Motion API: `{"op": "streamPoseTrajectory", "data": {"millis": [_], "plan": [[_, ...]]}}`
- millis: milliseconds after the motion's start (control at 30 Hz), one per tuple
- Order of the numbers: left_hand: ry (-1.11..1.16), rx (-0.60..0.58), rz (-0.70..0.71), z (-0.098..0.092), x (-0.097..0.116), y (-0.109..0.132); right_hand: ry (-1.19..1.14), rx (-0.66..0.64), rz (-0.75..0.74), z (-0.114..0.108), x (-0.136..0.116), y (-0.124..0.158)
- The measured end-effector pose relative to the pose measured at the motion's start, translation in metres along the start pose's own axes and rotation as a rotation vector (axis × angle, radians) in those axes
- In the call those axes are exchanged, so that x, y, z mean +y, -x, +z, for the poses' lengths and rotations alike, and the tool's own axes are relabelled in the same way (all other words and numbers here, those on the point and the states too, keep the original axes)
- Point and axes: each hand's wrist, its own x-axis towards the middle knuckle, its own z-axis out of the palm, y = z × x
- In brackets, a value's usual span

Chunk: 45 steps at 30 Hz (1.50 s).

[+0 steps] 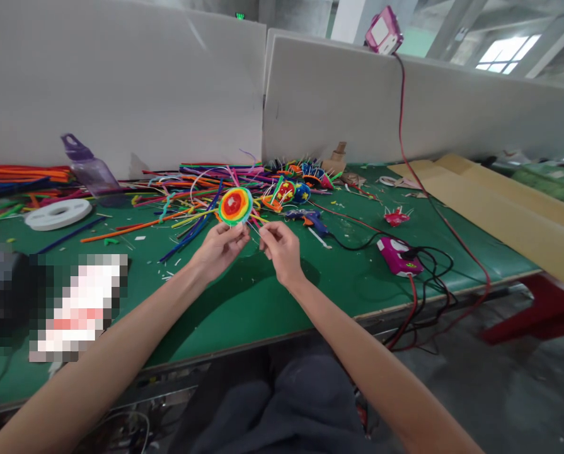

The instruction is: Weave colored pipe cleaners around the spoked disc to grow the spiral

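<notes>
Between my two hands, a round disc of coloured rings [235, 206], red in the centre with orange, yellow and green around it, is held up above the green table. My left hand [222, 247] pinches its lower edge between thumb and fingers. Just right of the disc, my right hand [282, 249] is closed, its fingertips pressed together on what looks like a thin pale strand; the strand's far end is hard to make out. A pile of coloured pipe cleaners [210, 180] lies behind, and a blue glue gun [307, 221] rests to the right.
A purple bottle [90, 167] and a white ring-shaped spool [58, 214] stand at left. Star-patterned pieces [293, 191] sit behind my hands. A magenta power strip [399, 257] with tangled cables lies near the table's right front edge. White partitions [357, 107] rise behind.
</notes>
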Motion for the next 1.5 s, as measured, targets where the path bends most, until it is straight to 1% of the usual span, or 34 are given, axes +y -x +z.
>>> {"op": "streamPoseTrajectory", "data": {"millis": [100, 200, 367, 467, 733, 833, 1000, 1100, 1233, 1300, 1400, 1500], "plan": [[-0.028, -0.088, -0.090, -0.004, -0.001, -0.001, -0.067, -0.079, 0.050, 0.003, -0.001, 0.001], [-0.051, -0.145, -0.131, -0.005, -0.004, 0.000, -0.090, -0.088, 0.074, 0.003, 0.000, 0.001], [-0.045, -0.136, -0.137, -0.004, -0.006, 0.000, -0.090, -0.083, 0.083, 0.001, 0.001, -0.001], [-0.039, -0.153, -0.129, -0.003, -0.007, 0.001, -0.095, -0.093, 0.085, 0.001, 0.000, -0.001], [-0.069, -0.188, -0.112, 0.000, -0.007, 0.002, -0.099, -0.063, 0.033, 0.003, -0.004, 0.003], [-0.053, -0.179, -0.084, -0.001, -0.009, 0.002, -0.080, -0.038, 0.021, 0.003, -0.006, 0.004], [-0.052, -0.157, -0.031, -0.003, -0.013, 0.001, -0.120, -0.039, 0.011, 0.004, -0.007, 0.004], [-0.044, -0.187, -0.041, -0.004, -0.012, 0.001, -0.144, -0.048, 0.019, 0.003, -0.006, 0.004], [0.007, -0.250, -0.100, -0.004, -0.008, 0.000, -0.202, -0.076, 0.040, 0.001, -0.005, 0.003], [0.013, -0.241, -0.113, -0.005, -0.006, 0.000, -0.199, -0.071, 0.070, 0.001, -0.005, 0.003], [-0.059, -0.190, -0.118, -0.007, -0.005, -0.002, -0.174, -0.058, 0.110, 0.001, -0.005, 0.003], [-0.152, -0.139, -0.078, -0.010, -0.006, -0.003, -0.168, -0.077, 0.126, 0.001, -0.005, 0.003]]}}
